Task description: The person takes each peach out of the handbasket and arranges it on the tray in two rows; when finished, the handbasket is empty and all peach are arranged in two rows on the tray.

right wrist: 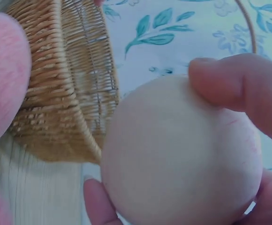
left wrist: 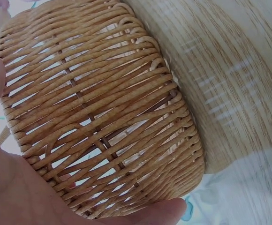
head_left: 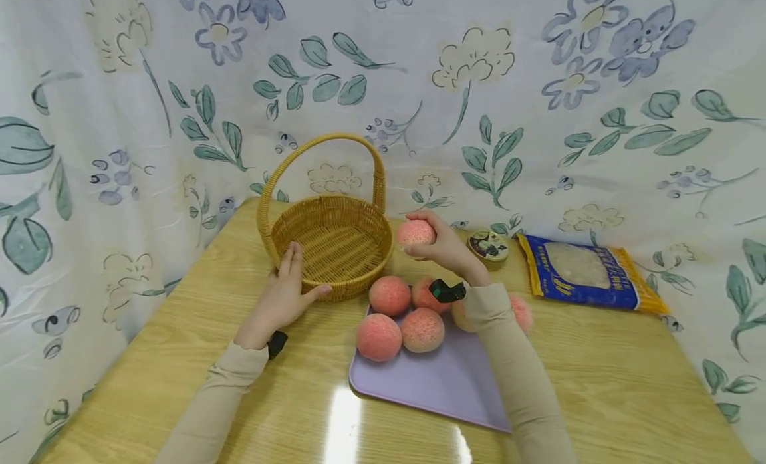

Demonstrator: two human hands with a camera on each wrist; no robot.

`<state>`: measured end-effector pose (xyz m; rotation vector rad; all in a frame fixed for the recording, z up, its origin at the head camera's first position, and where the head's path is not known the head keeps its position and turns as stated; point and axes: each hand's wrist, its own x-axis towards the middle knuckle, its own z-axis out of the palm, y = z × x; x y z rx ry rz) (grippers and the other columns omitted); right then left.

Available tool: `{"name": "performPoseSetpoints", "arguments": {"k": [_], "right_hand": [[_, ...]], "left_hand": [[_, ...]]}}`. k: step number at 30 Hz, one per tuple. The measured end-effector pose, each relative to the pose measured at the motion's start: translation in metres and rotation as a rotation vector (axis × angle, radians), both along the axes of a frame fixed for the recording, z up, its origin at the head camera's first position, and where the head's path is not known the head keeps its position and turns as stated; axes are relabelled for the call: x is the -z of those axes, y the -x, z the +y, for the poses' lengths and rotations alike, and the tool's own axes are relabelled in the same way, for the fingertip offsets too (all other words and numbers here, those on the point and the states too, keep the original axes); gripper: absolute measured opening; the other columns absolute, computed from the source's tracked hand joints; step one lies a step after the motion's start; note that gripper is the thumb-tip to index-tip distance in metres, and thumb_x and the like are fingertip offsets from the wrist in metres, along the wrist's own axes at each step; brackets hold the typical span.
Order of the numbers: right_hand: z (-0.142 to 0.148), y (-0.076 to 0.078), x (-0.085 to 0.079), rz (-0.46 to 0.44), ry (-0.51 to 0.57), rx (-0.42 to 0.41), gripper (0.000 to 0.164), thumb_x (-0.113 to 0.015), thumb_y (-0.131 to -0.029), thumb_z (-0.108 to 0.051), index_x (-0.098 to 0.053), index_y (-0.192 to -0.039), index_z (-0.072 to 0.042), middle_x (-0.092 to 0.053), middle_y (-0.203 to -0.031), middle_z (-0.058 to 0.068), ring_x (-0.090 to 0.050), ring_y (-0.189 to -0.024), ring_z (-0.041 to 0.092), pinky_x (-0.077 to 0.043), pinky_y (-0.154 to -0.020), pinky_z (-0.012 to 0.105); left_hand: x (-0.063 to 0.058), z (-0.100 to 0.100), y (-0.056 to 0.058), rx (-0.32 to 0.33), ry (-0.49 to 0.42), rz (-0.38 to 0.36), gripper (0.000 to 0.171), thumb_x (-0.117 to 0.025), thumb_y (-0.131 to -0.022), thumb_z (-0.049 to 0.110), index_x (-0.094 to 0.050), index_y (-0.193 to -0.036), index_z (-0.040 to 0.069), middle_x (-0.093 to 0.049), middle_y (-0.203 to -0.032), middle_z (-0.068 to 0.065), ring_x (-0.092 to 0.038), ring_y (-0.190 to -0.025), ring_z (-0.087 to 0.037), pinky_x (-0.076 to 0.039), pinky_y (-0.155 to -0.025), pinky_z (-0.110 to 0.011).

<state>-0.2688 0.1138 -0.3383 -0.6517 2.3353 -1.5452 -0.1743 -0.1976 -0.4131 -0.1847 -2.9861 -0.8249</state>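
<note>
My right hand (head_left: 449,248) grips a pink and cream peach (head_left: 415,232), raised just beyond the basket's right rim. Up close in the right wrist view, the cream side of that peach (right wrist: 173,154) shows between thumb and fingers. A round wicker basket (head_left: 350,289) with a tall arched handle stands at the back of the table. Against its left front side lies my left hand (head_left: 278,301), fingers stretched out and thumb spread along the wall. Several more peaches (head_left: 380,338) sit on a lilac tray (head_left: 443,381), partly hidden by the right forearm.
Behind the right hand stands a small round tin (head_left: 488,246) with a patterned lid. A blue and yellow packet (head_left: 586,272) lies farther right. Flowered cloth (head_left: 419,85) hangs behind the wooden table (head_left: 287,397).
</note>
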Motion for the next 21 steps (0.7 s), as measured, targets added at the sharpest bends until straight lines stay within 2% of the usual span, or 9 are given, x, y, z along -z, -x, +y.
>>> {"name": "performPoseSetpoints", "arguments": {"k": [4,11,15,21], "right_hand": [[0.015,-0.01,0.005,0.084,-0.06,0.012,0.065,-0.073,-0.085,-0.009,-0.043,-0.142,-0.014,-0.049,-0.137,0.015,-0.059,-0.109,0.029,-0.053,-0.086,0.036],[0.037,-0.034,0.005,0.132,-0.106,0.028,0.069,-0.076,-0.083,-0.015,-0.043,-0.144,-0.016,-0.045,-0.144,0.01,-0.057,-0.118,0.03,-0.049,-0.096,0.044],[0.048,-0.049,0.006,0.124,-0.123,0.061,0.07,-0.077,-0.083,-0.014,-0.043,-0.144,-0.02,-0.046,-0.145,0.009,-0.057,-0.118,0.031,-0.05,-0.096,0.046],[0.063,-0.068,0.012,0.141,-0.133,0.082,0.068,-0.077,-0.082,-0.014,-0.044,-0.141,-0.02,-0.049,-0.143,0.008,-0.057,-0.118,0.031,-0.049,-0.097,0.048]], "left_hand": [[0.001,0.0,0.001,-0.002,0.001,0.001,0.106,-0.052,-0.092,0.059,0.01,-0.153,-0.002,0.009,-0.161,-0.025,-0.013,-0.137,-0.063,-0.012,-0.113,-0.068],[0.001,0.001,0.0,0.002,0.004,0.011,0.105,-0.052,-0.093,0.058,0.008,-0.152,-0.005,0.007,-0.16,-0.028,-0.014,-0.136,-0.064,-0.015,-0.112,-0.069],[0.0,0.0,-0.001,0.005,0.0,0.016,0.105,-0.052,-0.093,0.057,0.007,-0.152,-0.006,0.007,-0.16,-0.028,-0.013,-0.136,-0.064,-0.015,-0.111,-0.07],[0.0,0.001,-0.002,0.006,0.001,0.034,0.105,-0.052,-0.093,0.058,0.006,-0.152,-0.006,0.004,-0.16,-0.029,-0.015,-0.137,-0.061,-0.015,-0.112,-0.069]]}}
